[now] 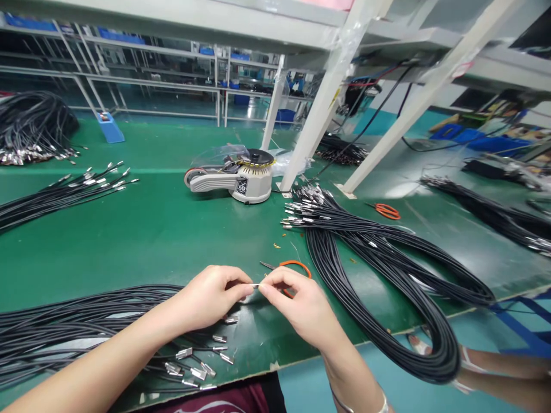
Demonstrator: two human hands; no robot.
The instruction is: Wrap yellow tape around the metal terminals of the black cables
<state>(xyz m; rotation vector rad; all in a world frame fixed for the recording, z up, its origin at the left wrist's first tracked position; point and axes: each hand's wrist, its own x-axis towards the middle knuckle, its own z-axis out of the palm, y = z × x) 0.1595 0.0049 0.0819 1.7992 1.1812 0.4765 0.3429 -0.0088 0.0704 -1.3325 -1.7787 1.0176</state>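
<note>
Metal tip point(255, 285) half-hidden (left hand point(209, 293), right hand point(297, 305) pinch).

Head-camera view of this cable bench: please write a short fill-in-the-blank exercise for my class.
The steel scissors just beyond the right hand have ____ handles.
The long black cables end in ____ terminals.
The beige automatic tape dispenser stands on a ____ bench mat.
Missing words: orange; silver; green.
</note>
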